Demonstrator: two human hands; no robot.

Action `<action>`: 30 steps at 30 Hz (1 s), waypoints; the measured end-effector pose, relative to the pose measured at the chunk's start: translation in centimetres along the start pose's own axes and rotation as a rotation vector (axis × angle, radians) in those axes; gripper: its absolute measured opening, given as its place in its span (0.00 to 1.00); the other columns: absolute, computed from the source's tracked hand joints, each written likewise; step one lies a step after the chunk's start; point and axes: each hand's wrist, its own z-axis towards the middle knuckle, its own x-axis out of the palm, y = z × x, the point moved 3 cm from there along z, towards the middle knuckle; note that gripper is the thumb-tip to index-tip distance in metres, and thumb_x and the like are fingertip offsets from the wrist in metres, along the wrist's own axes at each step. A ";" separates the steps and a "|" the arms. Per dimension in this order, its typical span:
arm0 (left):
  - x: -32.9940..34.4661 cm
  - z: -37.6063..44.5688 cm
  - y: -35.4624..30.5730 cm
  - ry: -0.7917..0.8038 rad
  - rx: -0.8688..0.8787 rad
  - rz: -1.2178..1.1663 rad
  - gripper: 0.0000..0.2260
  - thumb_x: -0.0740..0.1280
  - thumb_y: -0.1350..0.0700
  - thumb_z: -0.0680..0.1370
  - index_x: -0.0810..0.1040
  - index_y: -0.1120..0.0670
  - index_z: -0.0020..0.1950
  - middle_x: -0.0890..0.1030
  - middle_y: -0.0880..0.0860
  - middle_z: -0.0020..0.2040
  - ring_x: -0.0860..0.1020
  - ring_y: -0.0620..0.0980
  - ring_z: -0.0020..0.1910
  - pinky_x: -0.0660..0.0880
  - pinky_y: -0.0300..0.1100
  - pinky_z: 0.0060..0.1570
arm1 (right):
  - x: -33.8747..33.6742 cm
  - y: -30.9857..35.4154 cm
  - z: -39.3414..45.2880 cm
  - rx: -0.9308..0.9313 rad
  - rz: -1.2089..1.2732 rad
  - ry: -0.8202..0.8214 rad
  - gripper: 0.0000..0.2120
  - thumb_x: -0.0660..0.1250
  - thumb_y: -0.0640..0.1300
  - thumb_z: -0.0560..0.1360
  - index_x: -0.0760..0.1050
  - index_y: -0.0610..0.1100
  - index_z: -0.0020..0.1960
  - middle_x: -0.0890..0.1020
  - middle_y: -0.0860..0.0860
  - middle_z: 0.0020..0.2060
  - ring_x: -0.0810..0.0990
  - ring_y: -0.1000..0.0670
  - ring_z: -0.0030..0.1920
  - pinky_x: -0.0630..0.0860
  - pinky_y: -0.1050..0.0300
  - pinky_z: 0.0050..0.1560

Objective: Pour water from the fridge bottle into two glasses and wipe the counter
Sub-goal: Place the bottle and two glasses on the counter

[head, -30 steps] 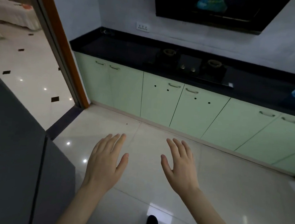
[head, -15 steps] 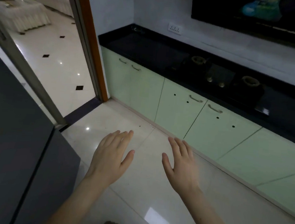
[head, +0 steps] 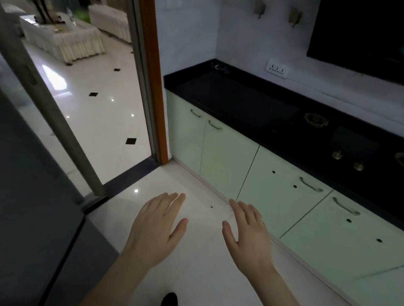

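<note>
My left hand (head: 158,227) and my right hand (head: 247,235) are stretched out in front of me, palms down, fingers straight, holding nothing above the pale tiled floor. The dark grey fridge (head: 14,222) fills the lower left, its doors closed, just left of my left hand. The black counter (head: 237,99) runs along the right wall over pale green cabinets (head: 224,159). No bottle, glass or cloth is in sight.
A built-in hob with two burners (head: 316,119) and knobs sits in the counter. A doorway with an orange frame (head: 151,75) and a sliding glass door opens onto a bright room with skirted furniture (head: 62,35). My shoe tip (head: 169,301) shows at the bottom.
The view has swung left: the counter and hob slid to the right, the doorway and the room beyond came further into view. Both hands stay open and side by side.
</note>
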 end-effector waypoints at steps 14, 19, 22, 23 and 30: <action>-0.7 24.2 8.5 -0.114 0.162 -0.051 0.22 0.58 0.46 0.77 0.73 0.55 0.67 0.79 0.51 0.59 0.77 0.51 0.57 0.71 0.42 0.57 | 1.2 1.3 22.6 0.084 0.002 -0.090 0.28 0.49 0.59 0.79 0.64 0.49 0.74 0.72 0.50 0.69 0.66 0.44 0.72 0.66 0.45 0.70; 2.6 31.0 8.9 -0.110 0.160 -0.033 0.21 0.58 0.46 0.77 0.73 0.55 0.66 0.78 0.50 0.60 0.76 0.50 0.58 0.72 0.43 0.57 | 1.8 -1.6 30.2 0.077 -0.010 -0.057 0.29 0.47 0.60 0.78 0.63 0.50 0.75 0.70 0.51 0.71 0.63 0.45 0.74 0.63 0.47 0.72; 3.6 35.2 8.8 -0.111 0.110 -0.022 0.21 0.57 0.45 0.78 0.73 0.53 0.67 0.79 0.49 0.60 0.77 0.49 0.58 0.71 0.42 0.58 | 1.9 -3.5 35.1 0.056 -0.013 -0.023 0.31 0.45 0.62 0.77 0.62 0.50 0.76 0.69 0.50 0.72 0.62 0.45 0.75 0.62 0.48 0.73; 3.7 36.7 8.8 -0.115 0.096 -0.022 0.21 0.56 0.45 0.78 0.73 0.53 0.67 0.79 0.48 0.60 0.77 0.49 0.58 0.71 0.42 0.58 | 1.7 -4.0 36.6 0.052 -0.012 -0.008 0.32 0.44 0.62 0.77 0.61 0.50 0.76 0.69 0.50 0.72 0.62 0.45 0.75 0.61 0.48 0.73; 2.7 47.7 9.5 -0.179 0.010 -0.056 0.22 0.55 0.44 0.78 0.73 0.52 0.67 0.79 0.47 0.60 0.77 0.48 0.59 0.72 0.44 0.58 | 0.0 -6.5 48.5 -0.021 -0.031 0.015 0.31 0.46 0.62 0.78 0.62 0.50 0.76 0.70 0.51 0.71 0.63 0.46 0.74 0.61 0.50 0.71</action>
